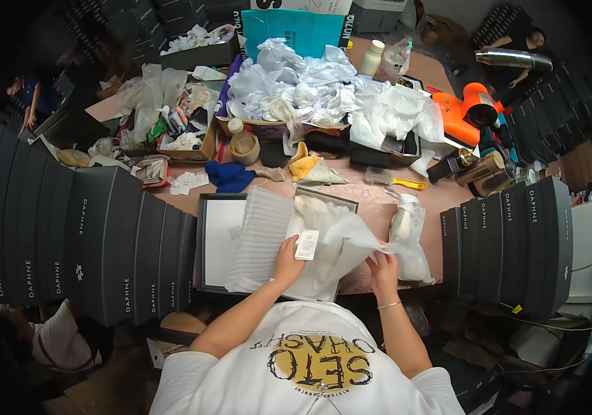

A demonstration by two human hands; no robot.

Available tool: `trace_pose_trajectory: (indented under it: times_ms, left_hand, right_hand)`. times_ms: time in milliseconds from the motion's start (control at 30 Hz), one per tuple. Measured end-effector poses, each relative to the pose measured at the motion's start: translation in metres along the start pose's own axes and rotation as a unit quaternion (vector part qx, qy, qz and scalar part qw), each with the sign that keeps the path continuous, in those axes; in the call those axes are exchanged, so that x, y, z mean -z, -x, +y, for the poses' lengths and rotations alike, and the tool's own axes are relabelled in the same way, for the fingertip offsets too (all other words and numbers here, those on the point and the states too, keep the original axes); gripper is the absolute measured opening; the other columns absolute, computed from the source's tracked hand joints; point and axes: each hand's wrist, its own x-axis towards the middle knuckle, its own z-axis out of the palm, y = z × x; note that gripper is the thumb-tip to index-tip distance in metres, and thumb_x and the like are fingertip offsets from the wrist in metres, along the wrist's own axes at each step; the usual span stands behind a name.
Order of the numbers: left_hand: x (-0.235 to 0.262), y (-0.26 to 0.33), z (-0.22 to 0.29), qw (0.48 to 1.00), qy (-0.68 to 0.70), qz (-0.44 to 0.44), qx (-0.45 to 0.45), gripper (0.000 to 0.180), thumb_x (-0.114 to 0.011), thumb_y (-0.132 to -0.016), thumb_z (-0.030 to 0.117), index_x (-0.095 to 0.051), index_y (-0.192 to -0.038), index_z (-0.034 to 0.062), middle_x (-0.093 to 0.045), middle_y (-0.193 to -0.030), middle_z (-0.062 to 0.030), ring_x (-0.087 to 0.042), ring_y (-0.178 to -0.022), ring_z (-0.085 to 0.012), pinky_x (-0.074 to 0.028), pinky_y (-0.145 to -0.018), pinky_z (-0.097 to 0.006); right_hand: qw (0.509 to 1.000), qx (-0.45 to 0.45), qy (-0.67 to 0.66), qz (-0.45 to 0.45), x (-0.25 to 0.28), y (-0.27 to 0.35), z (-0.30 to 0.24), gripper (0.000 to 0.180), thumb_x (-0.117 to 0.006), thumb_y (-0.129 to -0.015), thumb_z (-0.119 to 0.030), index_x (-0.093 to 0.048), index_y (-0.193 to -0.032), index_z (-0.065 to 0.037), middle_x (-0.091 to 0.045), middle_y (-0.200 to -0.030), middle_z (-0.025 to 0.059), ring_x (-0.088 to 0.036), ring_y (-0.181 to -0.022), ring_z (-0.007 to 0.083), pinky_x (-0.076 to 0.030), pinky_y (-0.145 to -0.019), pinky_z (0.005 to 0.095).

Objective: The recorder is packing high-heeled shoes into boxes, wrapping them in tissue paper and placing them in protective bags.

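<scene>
A shallow dark-rimmed shoe box (202,242) stands in front of me. Across its middle lies a ribbed white padding sheet (260,235). Beside that sheet, translucent white wrapping paper (334,238) covers a pale thing whose shape I cannot make out. My left hand (287,265) is closed at the paper's left edge, with a small white printed card (307,245) at its fingertips. The fingers of my right hand (383,272) pinch the paper's right end, pulled out past the box. To the right of that hand lies a white shoe in clear wrapping (408,238).
Dark shoe boxes are stacked at the left (102,242) and right (510,242). Crumpled white paper (303,79) fills a carton at the back. A yellow-handled brush (396,180), a blue cloth (230,177) and an orange tool (472,111) lie beyond the box. Other people are at the edges.
</scene>
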Motion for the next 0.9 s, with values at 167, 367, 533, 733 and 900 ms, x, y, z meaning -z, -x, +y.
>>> trace_pose_trajectory:
  times_ms: [167,367,533,733,900]
  left_hand:
    - [0.001,-0.001,-0.022,0.985,0.142,-0.075,0.066,0.050,-0.055,-0.083,0.004,-0.043,-0.132,-0.0007,-0.050,-0.128,-0.0192,-0.053,-0.112,-0.0283,-0.044,-0.092,-0.035]
    - [0.041,-0.003,0.001,0.998,0.046,0.047,-0.003,0.038,-0.060,-0.081,0.004,-0.056,-0.119,0.0030,-0.056,-0.108,-0.0146,-0.057,-0.094,-0.0216,-0.048,-0.078,-0.032]
    - [0.054,-0.023,-0.003,0.999,0.007,0.036,0.027,0.034,-0.069,-0.077,0.009,-0.058,-0.108,0.0011,-0.059,-0.088,-0.0120,-0.059,-0.076,-0.0225,-0.049,-0.073,-0.034]
    - [0.017,-0.032,-0.065,0.990,-0.130,-0.061,-0.004,0.040,-0.059,-0.083,0.016,-0.052,-0.113,-0.0084,-0.059,-0.104,-0.0270,-0.058,-0.095,-0.0413,-0.045,-0.087,-0.045]
    - [0.052,-0.029,-0.018,0.998,-0.034,-0.048,0.009,0.033,-0.052,-0.078,0.009,-0.058,-0.105,-0.0080,-0.062,-0.092,-0.0302,-0.060,-0.089,-0.0441,-0.045,-0.081,-0.045]
  right_hand:
    - [0.980,-0.008,-0.197,-0.008,0.027,0.021,-0.009,0.037,-0.049,-0.095,-0.027,-0.048,-0.127,-0.007,-0.055,-0.120,0.0066,-0.053,-0.109,0.0230,-0.045,-0.094,0.0390]
    - [0.971,-0.060,-0.189,0.131,0.062,0.025,0.030,0.037,-0.050,-0.095,-0.029,-0.050,-0.124,-0.006,-0.055,-0.121,0.0083,-0.052,-0.111,0.0243,-0.045,-0.095,0.0411]
    - [0.872,-0.325,0.220,-0.292,0.023,0.085,-0.047,0.034,-0.055,-0.093,-0.018,-0.053,-0.122,-0.001,-0.065,-0.098,0.0085,-0.062,-0.080,0.0151,-0.052,-0.074,0.0266]
    - [0.918,0.075,0.335,-0.201,-0.106,0.038,-0.022,0.067,-0.055,-0.093,-0.022,-0.019,-0.144,0.003,-0.024,-0.147,0.0242,-0.031,-0.135,0.0286,-0.034,-0.104,0.0399]
    - [0.791,0.055,0.605,-0.073,-0.037,0.005,-0.013,0.086,-0.060,-0.088,-0.042,-0.013,-0.145,0.001,-0.015,-0.148,0.0296,-0.024,-0.137,0.0365,-0.023,-0.111,0.0404]
